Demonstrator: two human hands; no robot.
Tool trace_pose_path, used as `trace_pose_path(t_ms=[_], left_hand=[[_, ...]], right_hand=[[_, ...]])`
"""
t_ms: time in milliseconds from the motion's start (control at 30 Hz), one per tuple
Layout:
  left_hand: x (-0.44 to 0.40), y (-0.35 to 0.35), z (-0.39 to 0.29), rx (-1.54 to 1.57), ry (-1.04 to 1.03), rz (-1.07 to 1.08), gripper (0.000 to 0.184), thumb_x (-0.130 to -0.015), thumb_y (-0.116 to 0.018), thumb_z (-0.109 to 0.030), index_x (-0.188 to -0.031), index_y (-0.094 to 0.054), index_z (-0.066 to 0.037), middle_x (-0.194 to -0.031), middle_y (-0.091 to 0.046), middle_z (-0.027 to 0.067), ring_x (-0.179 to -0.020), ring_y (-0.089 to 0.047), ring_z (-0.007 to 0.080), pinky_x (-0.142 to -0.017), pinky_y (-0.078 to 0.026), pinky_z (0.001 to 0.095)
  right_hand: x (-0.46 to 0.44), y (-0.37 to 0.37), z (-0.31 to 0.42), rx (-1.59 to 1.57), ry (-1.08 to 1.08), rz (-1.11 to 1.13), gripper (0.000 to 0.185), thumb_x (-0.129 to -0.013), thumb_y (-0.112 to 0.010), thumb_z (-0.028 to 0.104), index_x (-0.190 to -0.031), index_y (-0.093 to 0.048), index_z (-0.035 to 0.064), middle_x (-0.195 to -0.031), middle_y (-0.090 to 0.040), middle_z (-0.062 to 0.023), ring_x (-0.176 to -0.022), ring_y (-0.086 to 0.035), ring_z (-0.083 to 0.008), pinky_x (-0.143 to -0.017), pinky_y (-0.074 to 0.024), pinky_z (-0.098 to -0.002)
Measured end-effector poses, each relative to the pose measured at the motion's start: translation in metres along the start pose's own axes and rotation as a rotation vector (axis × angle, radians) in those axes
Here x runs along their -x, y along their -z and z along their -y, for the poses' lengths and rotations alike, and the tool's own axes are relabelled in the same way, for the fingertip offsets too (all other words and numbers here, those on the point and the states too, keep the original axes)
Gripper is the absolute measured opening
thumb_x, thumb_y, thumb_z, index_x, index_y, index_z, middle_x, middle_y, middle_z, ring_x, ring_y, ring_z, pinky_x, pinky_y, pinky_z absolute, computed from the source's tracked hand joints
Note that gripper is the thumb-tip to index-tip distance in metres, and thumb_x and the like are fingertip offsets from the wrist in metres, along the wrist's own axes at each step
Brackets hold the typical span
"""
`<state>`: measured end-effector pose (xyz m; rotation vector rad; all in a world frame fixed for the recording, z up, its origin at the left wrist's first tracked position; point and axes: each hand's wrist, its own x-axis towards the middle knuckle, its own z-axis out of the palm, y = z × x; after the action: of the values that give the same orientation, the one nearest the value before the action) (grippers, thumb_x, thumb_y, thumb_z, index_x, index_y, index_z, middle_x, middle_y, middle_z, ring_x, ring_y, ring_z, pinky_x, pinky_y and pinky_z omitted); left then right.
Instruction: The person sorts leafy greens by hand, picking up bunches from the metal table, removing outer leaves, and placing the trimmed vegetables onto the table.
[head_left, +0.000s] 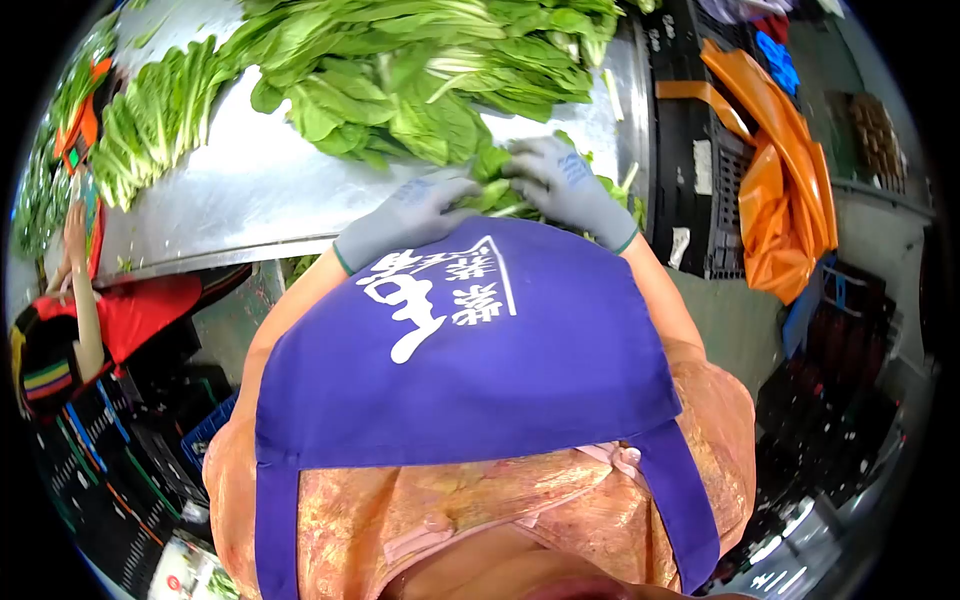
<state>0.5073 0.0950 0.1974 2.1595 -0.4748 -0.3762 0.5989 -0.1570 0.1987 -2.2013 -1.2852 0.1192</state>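
Observation:
Both of my hands wear grey gloves and meet at the metal table's near edge, just above the purple apron (pixel 470 370). My left hand (pixel 415 210) has its fingers bent against a small bunch of leafy greens (pixel 492 182). From the other side my right hand (pixel 562 183) curls its fingers round the same bunch. Pale stems show between the two hands. Directly beyond them lies a large pile of leafy greens (pixel 400 90).
The metal table (pixel 240 200) holds another row of greens (pixel 155 125) at left. A co-worker's arm (pixel 85 300) and red clothing are at the far left. At right stand black crates (pixel 725 190) with an orange plastic sheet (pixel 785 190) over them.

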Motion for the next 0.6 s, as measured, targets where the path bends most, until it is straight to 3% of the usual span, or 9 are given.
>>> trace_pose_path(t_ms=[100, 167, 233, 367, 433, 500, 600], left_hand=[[0.000, -0.001, 0.002, -0.062, -0.007, 0.006, 0.038, -0.090, -0.070, -0.022, -0.121, -0.061, -0.002, -0.123, -0.062, 0.0152, -0.107, -0.062, 0.0282, -0.091, -0.051, 0.0377], [0.003, 0.005, -0.010, 0.102, 0.230, 0.003, 0.048, -0.089, -0.070, -0.025, -0.130, -0.055, -0.004, -0.123, -0.061, 0.0157, -0.107, -0.062, 0.0287, -0.092, -0.050, 0.0383], [-0.001, -0.003, -0.006, 0.111, 0.225, -0.041, 0.054, -0.089, -0.070, -0.027, -0.134, -0.051, -0.004, -0.123, -0.060, 0.0167, -0.108, -0.061, 0.0298, -0.093, -0.049, 0.0390], [-0.028, -0.016, -0.003, 0.108, 0.048, -0.041, 0.064, -0.088, -0.071, -0.031, -0.138, -0.046, -0.001, -0.126, -0.057, 0.0193, -0.110, -0.059, 0.0312, -0.094, -0.048, 0.0402], [-0.041, -0.012, -0.010, -0.045, -0.120, 0.125, 0.063, -0.090, -0.067, -0.034, -0.138, -0.045, 0.000, -0.126, -0.055, 0.0222, -0.117, -0.056, 0.0363, -0.099, -0.045, 0.0415], [-0.048, -0.026, -0.003, -0.046, -0.306, 0.136, 0.056, -0.092, -0.065, -0.034, -0.134, -0.050, 0.000, -0.123, -0.056, 0.0227, -0.114, -0.057, 0.0382, -0.098, -0.045, 0.0422], [-0.048, -0.027, 0.001, 0.094, -0.240, 0.058, 0.043, -0.092, -0.063, -0.034, -0.121, -0.058, -0.002, -0.112, -0.060, 0.0208, -0.105, -0.060, 0.0375, -0.090, -0.047, 0.0432]], right_hand=[[0.009, 0.045, -0.001, 0.087, -0.219, -0.183, 0.031, -0.085, -0.069, 0.023, -0.114, -0.066, 0.0119, -0.116, -0.064, -0.0116, -0.110, -0.059, -0.0327, -0.097, -0.0459, -0.0438], [0.030, 0.077, 0.003, 0.140, -0.456, -0.114, 0.038, -0.085, -0.068, 0.022, -0.121, -0.062, 0.0106, -0.114, -0.063, -0.0125, -0.104, -0.063, -0.0301, -0.089, -0.0502, -0.0398], [0.040, 0.100, 0.023, 0.112, -0.658, -0.009, 0.036, -0.085, -0.069, 0.021, -0.120, -0.062, 0.0100, -0.112, -0.064, -0.0130, -0.097, -0.065, -0.0298, -0.083, -0.0523, -0.0378], [0.056, 0.074, 0.002, 0.114, -0.670, -0.103, 0.029, -0.088, -0.066, 0.017, -0.116, -0.064, 0.0085, -0.108, -0.065, -0.0143, -0.093, -0.066, -0.0306, -0.080, -0.0522, -0.0390], [0.031, 0.068, 0.005, 0.066, -0.647, -0.124, 0.029, -0.087, -0.065, 0.014, -0.116, -0.065, 0.0085, -0.109, -0.065, -0.0144, -0.096, -0.065, -0.0315, -0.081, -0.0518, -0.0400], [-0.004, 0.054, 0.002, 0.060, -0.342, -0.243, 0.030, -0.086, -0.065, 0.012, -0.115, -0.065, 0.0082, -0.110, -0.064, -0.0140, -0.100, -0.063, -0.0327, -0.084, -0.0514, -0.0408], [-0.061, 0.026, 0.015, 0.023, -0.131, -0.218, 0.034, -0.086, -0.063, 0.010, -0.119, -0.062, 0.0073, -0.118, -0.063, -0.0137, -0.106, -0.062, -0.0341, -0.089, -0.0508, -0.0409]])
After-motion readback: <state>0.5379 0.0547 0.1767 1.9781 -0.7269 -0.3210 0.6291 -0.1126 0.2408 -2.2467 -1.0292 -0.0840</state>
